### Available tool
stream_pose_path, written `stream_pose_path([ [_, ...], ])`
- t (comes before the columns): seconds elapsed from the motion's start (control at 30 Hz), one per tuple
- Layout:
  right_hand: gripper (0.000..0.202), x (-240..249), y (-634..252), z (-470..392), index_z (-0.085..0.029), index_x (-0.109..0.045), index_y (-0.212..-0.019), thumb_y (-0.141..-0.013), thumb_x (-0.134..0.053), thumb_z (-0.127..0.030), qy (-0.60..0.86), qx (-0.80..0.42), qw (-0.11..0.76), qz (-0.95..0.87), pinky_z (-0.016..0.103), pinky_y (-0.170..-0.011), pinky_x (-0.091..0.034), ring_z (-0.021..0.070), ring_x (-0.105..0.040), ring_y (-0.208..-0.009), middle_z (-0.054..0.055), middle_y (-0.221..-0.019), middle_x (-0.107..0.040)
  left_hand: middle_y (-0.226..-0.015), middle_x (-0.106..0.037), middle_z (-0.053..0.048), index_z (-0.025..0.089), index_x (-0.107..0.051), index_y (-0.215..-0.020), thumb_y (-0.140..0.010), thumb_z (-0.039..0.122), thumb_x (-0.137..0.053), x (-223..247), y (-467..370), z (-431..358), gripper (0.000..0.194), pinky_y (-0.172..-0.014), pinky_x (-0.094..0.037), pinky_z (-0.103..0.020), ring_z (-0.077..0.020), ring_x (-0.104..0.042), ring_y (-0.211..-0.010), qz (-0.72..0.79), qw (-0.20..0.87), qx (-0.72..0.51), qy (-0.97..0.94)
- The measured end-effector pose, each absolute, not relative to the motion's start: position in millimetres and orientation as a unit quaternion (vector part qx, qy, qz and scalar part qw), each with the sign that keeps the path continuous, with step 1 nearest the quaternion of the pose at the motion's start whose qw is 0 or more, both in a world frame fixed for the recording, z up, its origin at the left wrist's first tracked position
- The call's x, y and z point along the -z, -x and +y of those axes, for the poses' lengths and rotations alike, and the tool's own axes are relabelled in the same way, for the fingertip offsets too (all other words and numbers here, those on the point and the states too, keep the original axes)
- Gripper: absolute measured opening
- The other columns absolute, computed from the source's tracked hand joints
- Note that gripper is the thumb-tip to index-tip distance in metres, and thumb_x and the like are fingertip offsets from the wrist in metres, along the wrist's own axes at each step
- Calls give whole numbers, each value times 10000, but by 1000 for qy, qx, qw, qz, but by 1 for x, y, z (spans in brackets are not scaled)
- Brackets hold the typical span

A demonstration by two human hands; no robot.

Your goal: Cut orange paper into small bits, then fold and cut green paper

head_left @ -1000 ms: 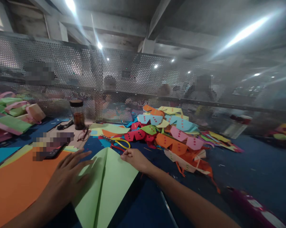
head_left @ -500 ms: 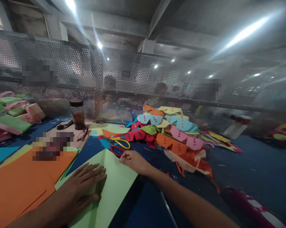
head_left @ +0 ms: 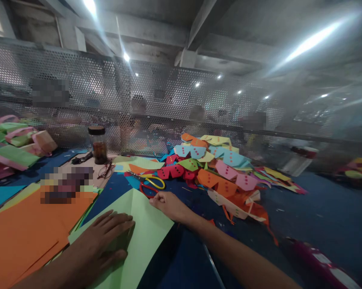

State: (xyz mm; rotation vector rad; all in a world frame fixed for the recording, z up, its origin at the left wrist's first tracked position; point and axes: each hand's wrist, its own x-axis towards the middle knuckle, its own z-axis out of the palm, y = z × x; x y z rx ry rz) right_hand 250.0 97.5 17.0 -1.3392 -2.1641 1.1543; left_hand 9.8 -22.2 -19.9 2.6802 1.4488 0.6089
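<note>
A light green sheet of paper (head_left: 147, 233) lies in front of me, with a crease running down from its far corner. My left hand (head_left: 110, 237) rests flat on its left part, fingers stretched out. At the upper right edge, my right hand (head_left: 165, 203) pinches the paper between thumb and fingers. Just beyond the sheet's far corner lies a pair of scissors (head_left: 150, 184) with one yellow and one red handle, its blades pointing to the far left.
Orange sheets (head_left: 24, 237) are stacked at left, below a lidded jar (head_left: 98, 146) and eyeglasses (head_left: 106, 169). Folded paper shapes (head_left: 225, 176) pile up at centre right. A purple case (head_left: 322, 263) lies at lower right. A perforated metal screen (head_left: 168, 100) stands behind.
My left hand has shifted slightly down on the green paper. The right hand keeps its pinch at nearly the same spot on the edge.
</note>
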Motion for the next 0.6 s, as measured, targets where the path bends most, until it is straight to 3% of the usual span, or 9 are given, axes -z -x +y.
stream_pose_path([
  [0.6,131,-21,-246,93,-148,-613,-820,-824,-638,-276,454,-420,166,-768,189,-502,-306,85,-477,-582,-35,-642,-547,-1365,-594,-13,349,-446,-1395,-884,501,-562,12,-10,-23,545,-1081,-415,-496,-284,-558,-1237,480,25,-165,-861],
])
